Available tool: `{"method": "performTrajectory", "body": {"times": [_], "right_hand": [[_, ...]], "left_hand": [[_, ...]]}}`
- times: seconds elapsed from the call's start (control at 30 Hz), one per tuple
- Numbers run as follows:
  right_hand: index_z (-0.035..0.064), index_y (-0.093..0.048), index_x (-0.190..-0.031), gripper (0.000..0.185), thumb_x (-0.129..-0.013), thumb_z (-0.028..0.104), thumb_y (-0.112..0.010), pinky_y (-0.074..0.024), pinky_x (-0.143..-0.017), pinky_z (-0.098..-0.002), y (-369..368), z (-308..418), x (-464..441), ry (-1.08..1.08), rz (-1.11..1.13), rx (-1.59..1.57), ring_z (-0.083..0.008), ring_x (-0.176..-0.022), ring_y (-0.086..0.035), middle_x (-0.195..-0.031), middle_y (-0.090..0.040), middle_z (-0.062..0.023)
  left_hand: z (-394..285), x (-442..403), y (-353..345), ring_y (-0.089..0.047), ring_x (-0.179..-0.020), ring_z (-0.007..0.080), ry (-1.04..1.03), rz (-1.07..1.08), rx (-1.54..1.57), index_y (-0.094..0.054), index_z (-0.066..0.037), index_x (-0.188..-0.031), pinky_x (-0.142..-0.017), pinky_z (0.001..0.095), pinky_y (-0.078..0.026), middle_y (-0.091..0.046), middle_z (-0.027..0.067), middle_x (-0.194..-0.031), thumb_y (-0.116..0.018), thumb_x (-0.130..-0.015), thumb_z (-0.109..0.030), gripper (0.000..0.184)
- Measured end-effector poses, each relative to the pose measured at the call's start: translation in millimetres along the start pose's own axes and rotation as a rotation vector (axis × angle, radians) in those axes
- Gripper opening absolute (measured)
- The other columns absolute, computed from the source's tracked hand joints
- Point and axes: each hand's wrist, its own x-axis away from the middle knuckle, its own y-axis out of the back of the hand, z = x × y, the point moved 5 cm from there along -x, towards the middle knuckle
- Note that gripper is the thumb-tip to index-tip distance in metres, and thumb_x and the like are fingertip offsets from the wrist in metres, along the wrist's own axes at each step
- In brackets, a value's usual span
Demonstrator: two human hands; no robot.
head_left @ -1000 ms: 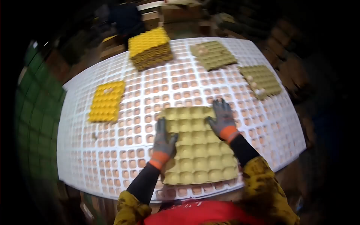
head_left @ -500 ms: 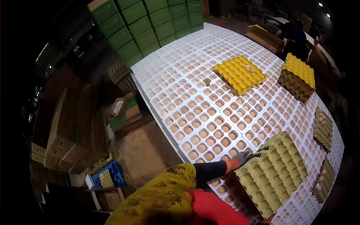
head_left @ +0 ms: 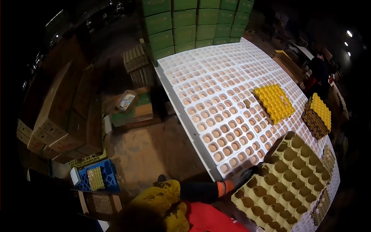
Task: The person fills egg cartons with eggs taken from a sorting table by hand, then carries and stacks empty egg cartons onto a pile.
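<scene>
One olive-tan, rectangular moulded-pulp egg tray [head_left: 284,183] fills the lower right of the head view, over the near end of a white table [head_left: 188,129] gridded with square pockets. The left grip [head_left: 244,178], in a dark glove with an orange cuff, is at its left edge; I cannot tell whether the fingers close on it. The right grip is out of sight.

The tray is probably light and dry, stiff along its ribs yet apt to flex or tear at the rim, so opposite edges, taken with spread fingers, seem the best hold.

Pinkish-brown eggs sit in the table's pockets. Farther along lie a bright yellow, bumpy egg tray [head_left: 272,104] bearing pale eggs and, beyond it, a yellow-topped stack of trays [head_left: 319,112]. Green cardboard cartons [head_left: 185,29] rise behind the table's far end; brown cardboard cartons [head_left: 58,112] and a blue plastic crate [head_left: 110,174] stand left across the brown floor [head_left: 145,154].
</scene>
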Motion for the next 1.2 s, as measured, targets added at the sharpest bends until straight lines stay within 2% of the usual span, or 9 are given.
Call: {"method": "performTrajectory", "body": {"times": [0.07, 0.33, 0.5, 0.63, 0.8, 0.93, 1.1, 1.17, 1.2], "right_hand": [[0.008, -0.03, -0.15, 0.061, -0.098, 0.028, -0.056, -0.0267, -0.115, -0.0378, -59, 9, 6, 0.036, 0.036, 0.011, -0.0289, -0.139, -0.034, -0.152, -0.033, -0.0138], [0.0058, -0.035, -0.147, 0.057, -0.099, 0.027, -0.055, -0.0312, -0.113, -0.0377, -381, 31, 22, 0.11, 0.466, 0.112, -0.0285, -0.135, -0.04, -0.147, -0.04, -0.0142], [0.0044, -0.038, -0.145, 0.054, -0.099, 0.027, -0.054, -0.034, -0.111, -0.0377, -589, 50, 16, 0.174, 0.839, 0.144, -0.0282, -0.133, -0.043, -0.145, -0.044, -0.0144], [0.0033, -0.041, -0.144, 0.053, -0.099, 0.027, -0.053, -0.0362, -0.11, -0.0377, -733, 51, 17, 0.254, 1.073, 0.142, -0.028, -0.131, -0.046, -0.143, -0.047, -0.0146], [0.0019, -0.044, -0.142, 0.051, -0.099, 0.026, -0.052, -0.0391, -0.108, -0.0376, -894, 39, -19, 0.325, 1.236, 0.099, -0.0277, -0.129, -0.049, -0.14, -0.052, -0.0149], [0.0008, -0.047, -0.141, 0.049, -0.099, 0.026, -0.052, -0.0413, -0.107, -0.0376, -1064, 57, -110, 0.472, 1.257, 0.073, -0.0275, -0.127, -0.052, -0.138, -0.055, -0.0151], [-0.0005, -0.048, -0.14, 0.048, -0.098, 0.023, -0.051, -0.0398, -0.108, -0.0386, -1268, 80, -257, 0.883, 1.053, 0.221, -0.028, -0.126, -0.053, -0.137, -0.056, -0.0156], [-0.001, -0.048, -0.14, 0.047, -0.099, 0.024, -0.049, -0.0386, -0.108, -0.0385, -1334, 89, -319, 0.92, 0.926, 0.21, -0.0273, -0.125, -0.053, -0.138, -0.056, -0.0152], [-0.0012, -0.049, -0.139, 0.047, -0.1, 0.026, -0.048, -0.0382, -0.108, -0.038, -1367, 97, -348, 0.793, 0.901, 0.08, -0.0264, -0.125, -0.053, -0.139, -0.055, -0.0145]], "left_hand": [[-20, 37, 88, -0.046, -0.133, 0.0353, 0.0, -0.131, 0.148, -0.039, -0.009, -0.148, -0.112, 0.048, -0.036, -0.05, 0.0146, -0.143, -0.039, -0.106, -0.037, 0.051], [-23, 293, 429, -0.046, -0.133, 0.0349, 0.114, -0.603, 0.395, -0.039, -0.009, -0.148, -0.112, 0.0483, -0.036, -0.05, 0.0139, -0.144, -0.039, -0.106, -0.038, 0.051], [-25, 444, 544, -0.046, -0.132, 0.0346, 0.025, -0.944, 0.567, -0.039, -0.01, -0.147, -0.112, 0.0485, -0.036, -0.049, 0.0135, -0.144, -0.039, -0.106, -0.039, 0.051], [-33, 512, 601, -0.047, -0.132, 0.0344, -0.086, -1.125, 0.584, -0.039, -0.01, -0.147, -0.112, 0.0486, -0.036, -0.049, 0.0131, -0.145, -0.039, -0.106, -0.04, 0.051], [-24, 512, 713, -0.047, -0.132, 0.0342, -0.174, -1.251, 0.515, -0.039, -0.01, -0.147, -0.112, 0.0488, -0.037, -0.049, 0.0127, -0.145, -0.039, -0.105, -0.041, 0.051], [-27, 438, 893, -0.045, -0.134, 0.0321, -0.186, -1.239, 0.586, -0.034, -0.012, -0.15, -0.114, 0.0503, -0.034, -0.043, 0.012, -0.15, -0.04, -0.103, -0.047, 0.059], [-20, 339, 1119, -0.041, -0.137, 0.0298, -0.126, -1.166, 0.693, -0.025, -0.006, -0.154, -0.115, 0.0483, -0.032, -0.036, 0.0155, -0.154, -0.051, -0.095, -0.058, 0.083], [14, 324, 1229, -0.042, -0.136, 0.0276, -0.397, -1.028, 0.418, -0.025, 0.0, -0.153, -0.113, 0.0458, -0.034, -0.036, 0.0189, -0.154, -0.058, -0.089, -0.062, 0.094], [41, 328, 1282, -0.042, -0.135, 0.0266, -0.91, -0.676, 0.128, -0.026, 0.003, -0.152, -0.113, 0.0445, -0.036, -0.036, 0.0206, -0.154, -0.061, -0.086, -0.063, 0.1]]}}
